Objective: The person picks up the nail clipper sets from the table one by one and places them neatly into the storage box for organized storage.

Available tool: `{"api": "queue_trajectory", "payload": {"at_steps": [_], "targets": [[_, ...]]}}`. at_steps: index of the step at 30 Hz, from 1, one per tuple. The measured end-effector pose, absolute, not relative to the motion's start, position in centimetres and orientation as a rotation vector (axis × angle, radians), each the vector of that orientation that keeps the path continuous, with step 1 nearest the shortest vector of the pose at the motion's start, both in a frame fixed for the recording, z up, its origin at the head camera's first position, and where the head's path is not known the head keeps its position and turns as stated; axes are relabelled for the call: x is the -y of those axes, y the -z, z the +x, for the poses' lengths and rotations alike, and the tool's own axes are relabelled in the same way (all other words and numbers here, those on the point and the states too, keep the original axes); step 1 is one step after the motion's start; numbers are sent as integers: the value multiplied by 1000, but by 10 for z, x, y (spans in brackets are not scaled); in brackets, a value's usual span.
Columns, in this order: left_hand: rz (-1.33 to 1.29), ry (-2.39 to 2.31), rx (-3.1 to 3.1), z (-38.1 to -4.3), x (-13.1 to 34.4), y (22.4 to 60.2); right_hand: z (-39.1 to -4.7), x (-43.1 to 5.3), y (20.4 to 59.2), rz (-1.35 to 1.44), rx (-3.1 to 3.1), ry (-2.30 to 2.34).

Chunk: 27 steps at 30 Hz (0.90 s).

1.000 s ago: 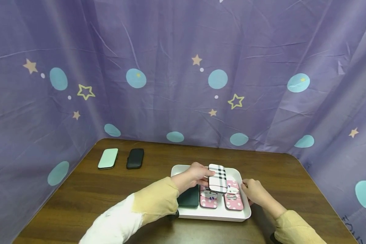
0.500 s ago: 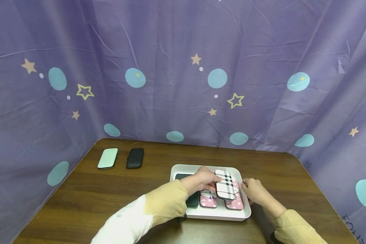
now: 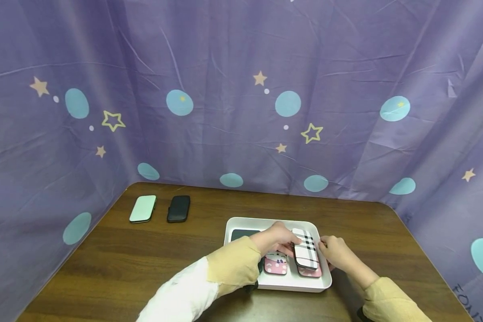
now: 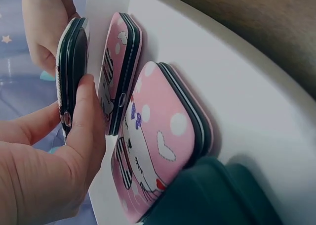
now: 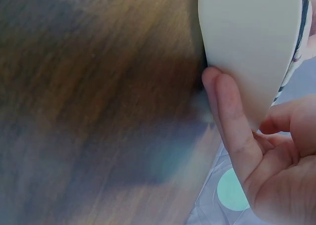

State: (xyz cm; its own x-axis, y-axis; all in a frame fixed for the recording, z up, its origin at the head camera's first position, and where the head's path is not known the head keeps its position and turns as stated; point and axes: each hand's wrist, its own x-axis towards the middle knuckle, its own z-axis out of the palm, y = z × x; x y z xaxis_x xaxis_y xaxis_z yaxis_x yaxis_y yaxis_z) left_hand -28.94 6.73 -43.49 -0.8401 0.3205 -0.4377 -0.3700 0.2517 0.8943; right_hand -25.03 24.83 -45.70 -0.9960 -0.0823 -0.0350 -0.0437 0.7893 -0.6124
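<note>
My left hand (image 3: 277,237) pinches a flat, rounded hard case (image 3: 306,252) with a white and black plaid cover, thumb on one side and fingers on the other. In the left wrist view this plaid case (image 4: 71,69) shows a dark side and a small clasp, and hangs just above a pink cartoon case (image 4: 114,71). A second pink case (image 3: 275,266) lies beside that one in the white tray (image 3: 283,283). A dark green case (image 3: 244,234) lies at the tray's left, partly behind my left arm. My right hand (image 3: 337,251) grips the tray's right wall.
A mint green case (image 3: 142,209) and a black case (image 3: 179,209) lie side by side on the brown wooden table (image 3: 145,255), back left. A purple curtain (image 3: 233,134) with stars and blue dots hangs behind the table and along its sides.
My left hand has carried the plaid case right and toward the tray's front, from between the two pink cases to over the right one. My right hand has stayed at the tray wall.
</note>
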Motion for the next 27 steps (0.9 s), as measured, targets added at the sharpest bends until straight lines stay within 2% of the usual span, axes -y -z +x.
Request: {"api": "queue_trajectory", "payload": {"at_steps": [27], "targets": [[-56, -1611, -2095, -281, -83, 435, -253, -249, 456, -104, -2921, 979]]}}
